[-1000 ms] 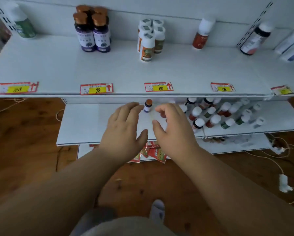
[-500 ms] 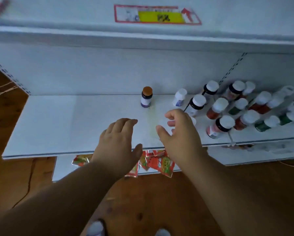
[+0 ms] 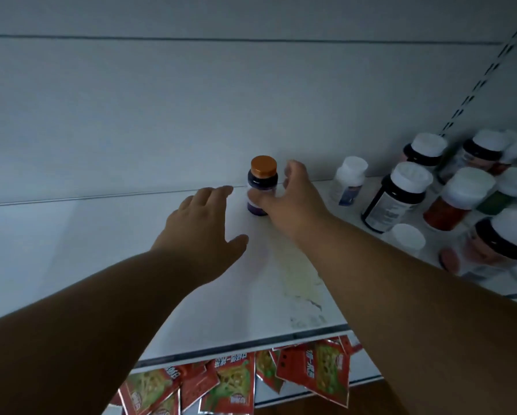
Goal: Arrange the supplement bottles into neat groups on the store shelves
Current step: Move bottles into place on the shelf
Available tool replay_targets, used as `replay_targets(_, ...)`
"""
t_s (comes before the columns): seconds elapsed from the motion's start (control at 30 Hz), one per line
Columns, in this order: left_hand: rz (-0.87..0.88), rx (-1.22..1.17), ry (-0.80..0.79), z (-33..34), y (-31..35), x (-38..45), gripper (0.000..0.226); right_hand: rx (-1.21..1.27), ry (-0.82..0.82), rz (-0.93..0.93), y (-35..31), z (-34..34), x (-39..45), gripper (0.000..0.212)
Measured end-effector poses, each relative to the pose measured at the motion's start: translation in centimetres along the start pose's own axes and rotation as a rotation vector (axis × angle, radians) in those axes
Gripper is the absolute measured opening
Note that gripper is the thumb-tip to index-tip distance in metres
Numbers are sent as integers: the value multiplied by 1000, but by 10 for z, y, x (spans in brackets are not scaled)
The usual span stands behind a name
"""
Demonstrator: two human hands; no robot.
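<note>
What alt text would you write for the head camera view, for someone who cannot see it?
A person's right hand closes around a small dark bottle with an orange cap standing alone at the back of a white shelf, while the left hand hovers open beside it. White-capped bottles crowd the shelf's right end.

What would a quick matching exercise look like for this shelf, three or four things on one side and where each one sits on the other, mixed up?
Things:
1. orange-capped bottle
2. left hand
3. red snack packets
4. white-capped bottles

Places:
A. crowded at the shelf's right end
B. open over the bare shelf, left of the lone bottle
C. upright near the back wall, right hand closing around it
D. below the shelf's front edge

Pairs: 1-C, 2-B, 3-D, 4-A
</note>
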State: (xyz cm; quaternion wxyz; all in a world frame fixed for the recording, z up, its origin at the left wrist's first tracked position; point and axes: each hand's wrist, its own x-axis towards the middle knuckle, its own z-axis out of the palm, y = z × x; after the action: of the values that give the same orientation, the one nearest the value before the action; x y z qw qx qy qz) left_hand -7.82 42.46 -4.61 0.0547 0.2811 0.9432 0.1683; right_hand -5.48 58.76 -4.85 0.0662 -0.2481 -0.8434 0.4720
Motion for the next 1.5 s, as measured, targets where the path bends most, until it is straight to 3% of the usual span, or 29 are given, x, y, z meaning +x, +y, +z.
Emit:
replay_targets(0.13, 17, 24, -83, 8, -7, 7, 89, 6, -25, -71, 5, 16, 14, 60)
replay_targets(0.23, 16, -166, 25, 4, -6, -7, 66, 115, 5, -60, 9, 12, -2, 43)
replay_targets(0.33, -76, -459, 83, -4, 5, -40, 50, 405, -33, 70, 12, 3, -39, 46)
replay_targets(0.5, -168, -724, -10, -27, 40, -113, 65, 725, -163, 293, -3, -17, -122, 66)
replay_targets(0.63, -199, -860, -86, -76, 88, -171, 43, 695, -250, 375, -42, -48, -194, 77)
replay_targets(0.7, -218, -917, -116, -112, 113, -197, 46, 676, -283, 389, -71, -73, -229, 75)
replay_targets(0.93, -269, -748, -120, -255, 183, -297, 64, 657, -351, 339, -193, -182, -328, 55)
replay_targets(1.1, -152, -558, -83, -321, 203, -324, 72, 658, -365, 219, -254, -228, -351, 40)
replay_targets(1.37, -30, -401, -31, -388, 149, -284, 86, 673, -230, 38, -351, -204, -324, 22)
replay_targets(1.5, 61, -329, -21, -427, 96, -247, 84, 599, -180, -89, -405, -173, -291, 36)
